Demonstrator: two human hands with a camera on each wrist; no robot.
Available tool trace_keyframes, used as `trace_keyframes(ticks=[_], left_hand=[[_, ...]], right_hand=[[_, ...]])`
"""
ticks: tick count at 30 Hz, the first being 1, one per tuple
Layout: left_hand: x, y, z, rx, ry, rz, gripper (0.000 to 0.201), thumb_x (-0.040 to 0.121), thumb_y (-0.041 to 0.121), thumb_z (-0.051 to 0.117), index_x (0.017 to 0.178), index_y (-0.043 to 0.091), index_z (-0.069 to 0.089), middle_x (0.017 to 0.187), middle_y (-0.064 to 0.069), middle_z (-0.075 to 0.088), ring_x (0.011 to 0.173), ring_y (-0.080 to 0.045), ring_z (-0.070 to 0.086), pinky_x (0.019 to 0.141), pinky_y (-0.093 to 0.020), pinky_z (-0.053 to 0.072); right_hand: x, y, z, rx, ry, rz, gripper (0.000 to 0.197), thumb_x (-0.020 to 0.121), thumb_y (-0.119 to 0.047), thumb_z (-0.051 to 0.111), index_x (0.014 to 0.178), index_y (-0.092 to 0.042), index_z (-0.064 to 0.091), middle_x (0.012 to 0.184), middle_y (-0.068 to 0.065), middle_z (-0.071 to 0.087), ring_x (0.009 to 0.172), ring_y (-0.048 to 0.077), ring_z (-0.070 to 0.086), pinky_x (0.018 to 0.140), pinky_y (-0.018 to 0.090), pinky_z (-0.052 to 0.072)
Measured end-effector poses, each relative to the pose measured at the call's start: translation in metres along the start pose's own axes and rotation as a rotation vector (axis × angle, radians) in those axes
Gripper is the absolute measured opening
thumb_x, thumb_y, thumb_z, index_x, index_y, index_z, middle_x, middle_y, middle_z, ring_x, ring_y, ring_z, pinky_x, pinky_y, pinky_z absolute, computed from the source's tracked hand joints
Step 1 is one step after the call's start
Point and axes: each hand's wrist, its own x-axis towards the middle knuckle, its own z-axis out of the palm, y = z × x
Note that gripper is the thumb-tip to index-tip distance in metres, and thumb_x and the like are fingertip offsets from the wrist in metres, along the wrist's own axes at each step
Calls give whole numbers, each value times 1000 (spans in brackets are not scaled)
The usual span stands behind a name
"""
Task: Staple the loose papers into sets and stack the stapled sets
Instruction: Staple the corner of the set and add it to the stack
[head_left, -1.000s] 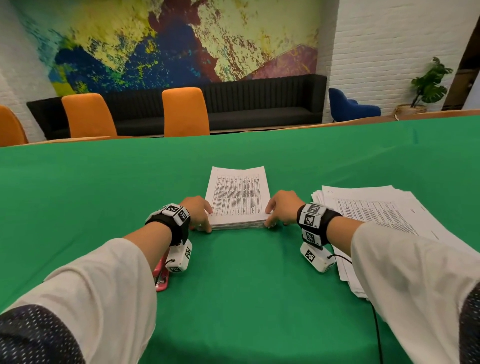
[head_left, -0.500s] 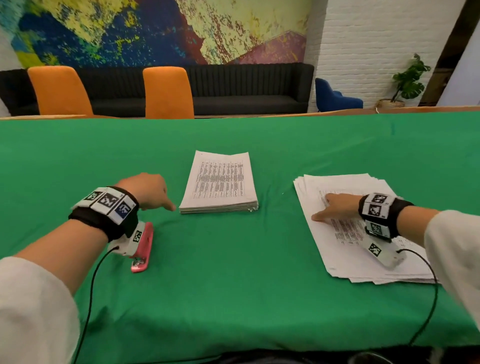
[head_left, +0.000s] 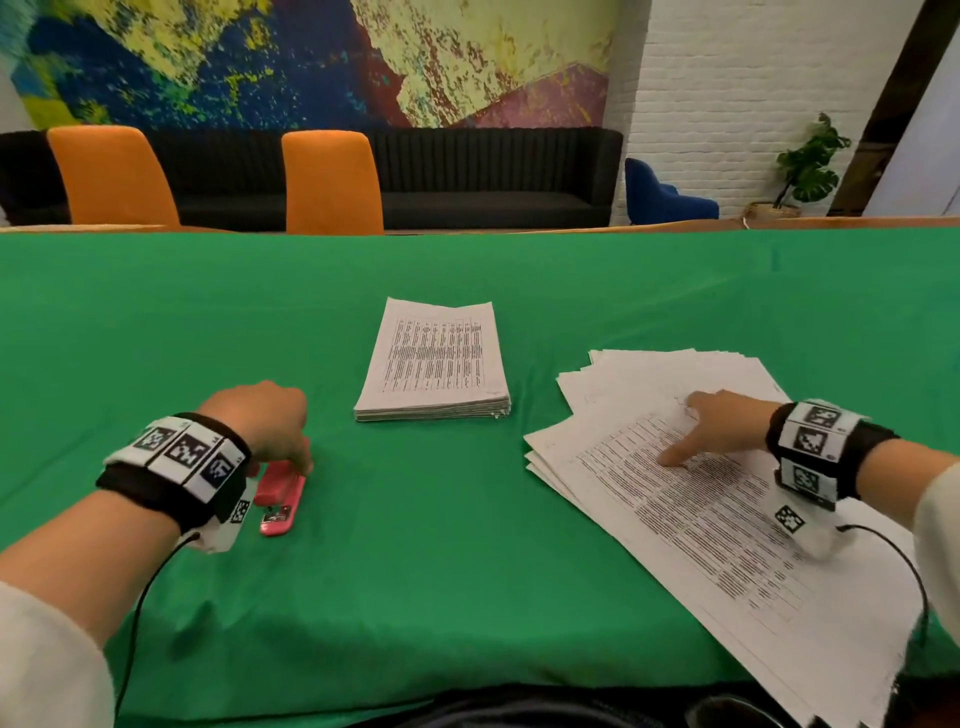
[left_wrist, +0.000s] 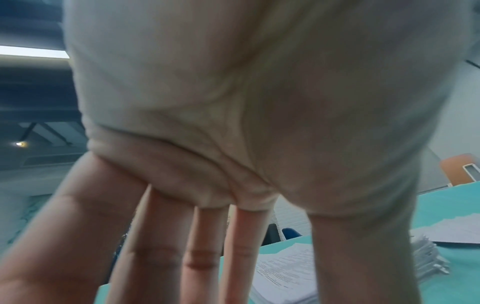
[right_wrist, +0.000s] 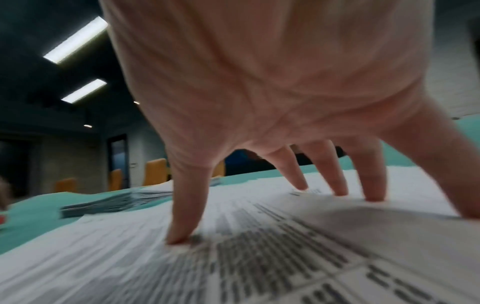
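A squared stack of stapled sets (head_left: 434, 364) lies mid-table, also seen in the left wrist view (left_wrist: 283, 273) and the right wrist view (right_wrist: 114, 203). Loose printed papers (head_left: 701, 509) are fanned out at the right. My right hand (head_left: 691, 431) rests on them with spread, straight fingers, the fingertips (right_wrist: 179, 236) pressing the top sheet. A pink stapler (head_left: 278, 499) lies at the left. My left hand (head_left: 298, 462) hangs over its far end, fingers (left_wrist: 200, 257) straight and pointing down. Whether they touch the stapler is hidden.
A green cloth covers the table (head_left: 415, 571). Orange chairs (head_left: 332, 182) and a black sofa stand beyond the far edge. Cables trail from both wrist cameras. The loose sheets reach the table's near right edge.
Both hands left the near edge of the stapled stack. The left hand moved left and down over the stapler; the right hand moved right onto the loose papers.
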Motion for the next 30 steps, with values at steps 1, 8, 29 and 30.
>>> trace_keyframes(ticks=[1, 8, 29, 30], left_hand=[[-1, 0, 2, -3, 7, 4, 42, 82, 41, 81, 116, 19, 70, 84, 5, 75, 62, -11, 75, 65, -31, 65], [0, 7, 12, -94, 69, 153, 72, 79, 33, 86, 144, 29, 57, 110, 12, 67, 98, -13, 65, 93, -31, 56], [-14, -4, 21, -116, -9, 262, 44, 83, 34, 82, 125, 35, 69, 109, 11, 71, 94, -11, 66, 90, -34, 57], [-14, -4, 22, -114, -9, 263, 43, 84, 36, 81, 125, 35, 69, 108, 10, 71, 93, -12, 65, 89, -33, 56]], right_hand=[[3, 5, -2, 4, -17, 45, 124, 59, -78, 80, 154, -11, 38, 152, 10, 50, 132, 29, 53, 112, 42, 45], [23, 24, -10, 395, 92, 92, 70, 67, -20, 96, 128, -7, 65, 124, 13, 68, 111, 34, 64, 106, 50, 51], [13, -7, -96, 397, -32, -172, 20, 90, 3, 73, 108, -5, 74, 100, 13, 80, 94, 35, 77, 96, 54, 59], [15, -3, -99, 366, 15, -143, 23, 89, 3, 72, 109, -8, 73, 101, 13, 79, 95, 35, 75, 97, 56, 57]])
